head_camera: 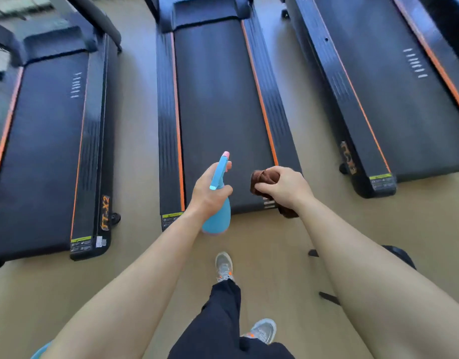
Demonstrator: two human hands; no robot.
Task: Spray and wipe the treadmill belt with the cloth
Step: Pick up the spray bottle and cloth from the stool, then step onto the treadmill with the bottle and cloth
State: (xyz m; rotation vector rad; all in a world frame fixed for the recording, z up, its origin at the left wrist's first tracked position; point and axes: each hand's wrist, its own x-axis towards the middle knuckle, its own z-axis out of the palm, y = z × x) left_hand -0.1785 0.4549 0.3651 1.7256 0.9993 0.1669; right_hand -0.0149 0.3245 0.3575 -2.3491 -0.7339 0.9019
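The left hand (210,195) has its fingers (229,165) curled tight round the neck of a spray bottle (216,218). The thumb is wrapped across the near side and one fingertip shows by the trigger. Whether it is pressing the trigger cannot be told. The right hand (285,189) is closed in a fist on a cloth (262,177), fingers folded under and the thumb laid along the cloth's near edge.

The belt (218,99) is a long, dark, matt strip between two black side rails, each edged by an orange stripe. The picture is too soft to show wetness or dirt on it. The bottle is light blue, with a rounded body below the left fingers and a slim head above them ending in a pink tip (226,154). The cloth is brown and bunched, one wad bulging ahead of the right fingers and a tail hanging below the wrist.

The belt stretches away ahead of both sets of fingers, and both hands hover above its near end, apart from it. The pink tip points forward along the belt. The two hands are near each other, not touching.

More treadmills lie beyond the left fingers (41,151) and beyond the right fingers (391,99). Behind the hands, on the pale floor (262,242), stand two grey shoes (224,266).
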